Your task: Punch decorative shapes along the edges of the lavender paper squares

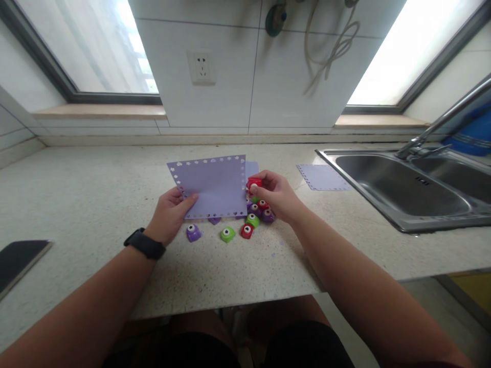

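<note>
My left hand [169,213] grips the left side of a purple sheet of paper [215,186], thumb on its face. Small shaped holes line the sheet's top, left, bottom and right edges. At its right edge, my right hand [276,195] pinches a red craft punch [253,183] between thumb and fingers. Whether the paper sits in the punch's slot is hard to make out. Below lie more craft punches: a purple one [193,233], a green one [227,234], a red one [247,231] and a cluster of several in purple, green and red, partly hidden by the paper.
Another punched purple sheet [322,177] lies flat near the steel sink [402,191] at right. More paper [252,167] shows behind the held sheet. A dark flat object [23,260] rests at the counter's left. A faucet [418,143] stands behind the sink.
</note>
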{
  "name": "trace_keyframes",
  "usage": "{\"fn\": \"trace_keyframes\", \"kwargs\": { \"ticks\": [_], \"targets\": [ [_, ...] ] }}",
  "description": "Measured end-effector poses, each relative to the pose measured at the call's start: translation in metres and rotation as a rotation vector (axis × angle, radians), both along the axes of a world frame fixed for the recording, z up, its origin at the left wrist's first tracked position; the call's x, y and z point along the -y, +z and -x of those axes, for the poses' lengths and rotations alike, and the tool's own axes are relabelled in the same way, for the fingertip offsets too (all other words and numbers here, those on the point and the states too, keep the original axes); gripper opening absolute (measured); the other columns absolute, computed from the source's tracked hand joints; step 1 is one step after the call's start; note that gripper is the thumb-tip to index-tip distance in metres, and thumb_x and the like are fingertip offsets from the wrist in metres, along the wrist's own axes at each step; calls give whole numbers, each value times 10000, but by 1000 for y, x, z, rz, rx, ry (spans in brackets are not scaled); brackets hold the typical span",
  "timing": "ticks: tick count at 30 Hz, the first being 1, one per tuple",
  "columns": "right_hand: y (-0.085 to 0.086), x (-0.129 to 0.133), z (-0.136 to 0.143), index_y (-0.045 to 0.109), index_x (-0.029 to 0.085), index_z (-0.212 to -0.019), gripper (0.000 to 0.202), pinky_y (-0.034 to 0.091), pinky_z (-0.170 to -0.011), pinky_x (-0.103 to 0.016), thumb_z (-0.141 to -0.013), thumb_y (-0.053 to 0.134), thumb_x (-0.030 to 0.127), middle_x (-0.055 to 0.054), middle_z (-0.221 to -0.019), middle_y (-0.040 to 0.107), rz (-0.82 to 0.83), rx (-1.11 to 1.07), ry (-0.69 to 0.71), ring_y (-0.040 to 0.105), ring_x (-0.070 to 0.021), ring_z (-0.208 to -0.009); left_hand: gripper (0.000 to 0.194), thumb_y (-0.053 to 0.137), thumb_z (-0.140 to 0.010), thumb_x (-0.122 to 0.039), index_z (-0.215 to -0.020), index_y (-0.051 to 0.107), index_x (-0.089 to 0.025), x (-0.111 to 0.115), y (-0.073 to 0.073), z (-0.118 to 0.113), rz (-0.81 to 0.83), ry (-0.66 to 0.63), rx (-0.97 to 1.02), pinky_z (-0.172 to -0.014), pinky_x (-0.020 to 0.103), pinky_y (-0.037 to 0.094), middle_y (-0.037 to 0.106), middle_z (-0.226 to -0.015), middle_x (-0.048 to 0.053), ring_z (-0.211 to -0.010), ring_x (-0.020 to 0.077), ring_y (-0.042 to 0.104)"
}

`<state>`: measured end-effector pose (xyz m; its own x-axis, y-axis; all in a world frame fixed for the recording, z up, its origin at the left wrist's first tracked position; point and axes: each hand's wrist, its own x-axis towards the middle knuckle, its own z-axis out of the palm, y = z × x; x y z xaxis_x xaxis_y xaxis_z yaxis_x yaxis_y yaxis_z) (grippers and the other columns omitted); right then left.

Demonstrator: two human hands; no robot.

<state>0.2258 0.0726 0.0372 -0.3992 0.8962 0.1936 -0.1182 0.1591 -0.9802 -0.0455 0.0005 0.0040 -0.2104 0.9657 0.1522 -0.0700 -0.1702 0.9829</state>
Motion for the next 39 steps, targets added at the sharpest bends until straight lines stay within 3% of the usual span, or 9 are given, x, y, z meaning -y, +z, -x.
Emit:
{"fn": "trace_keyframes", "kwargs": {
  "ticks": [8,14,23,29,34,39],
  "targets": [
    [-4,-5,0,701,221,-933,290,568,-793,-356,-791,832,437,-27,-893,710,35,-63,-40,674,-165,-785,467,859,-792,-428,-1161,748,-165,-1,0,1,-4,10,-14,-867,448,644,813,-1040,108,-890,275,784],
    [1,-5,1,715,221,-899,261,568,-783,-346,-802,804,447,-63,-997,742,47,-75,-62,669,-171,-825,448,855,-793,-417,-1150,751,-167,-2,-1,2,-10,7,4,-885,458,640,813,-1053,107,-902,274,783],
    [4,-5,1,731,210,-886,245,555,-775,-329,-794,767,435,-36,-891,718,63,-107,-135,644,-153,-752,396,870,-777,-367,-1102,755,-173,-4,0,1,-11,27,91,-870,429,640,815,-1047,89,-893,255,778],
    [5,-4,3,657,203,-930,309,614,-825,-414,-822,736,481,-104,-914,781,239,-153,-67,755,-229,-806,392,862,-777,-373,-1096,754,-173,-4,0,1,-7,38,81,-845,422,639,814,-1054,93,-903,263,777],
    [3,-4,4,646,205,-916,295,606,-887,-419,-831,739,472,-70,-809,765,196,-167,-69,762,-220,-806,385,868,-773,-353,-1097,761,-175,-5,0,1,-9,34,119,-854,416,632,814,-1054,86,-894,253,772],
    [2,-3,4,649,202,-911,290,594,-817,-391,-839,732,471,-78,-891,778,184,-152,-67,751,-206,-783,334,882,-757,-313,-1048,783,-184,-9,-3,2,-31,57,182,-879,421,618,815,-1016,65,-865,237,763]
  ]
}}
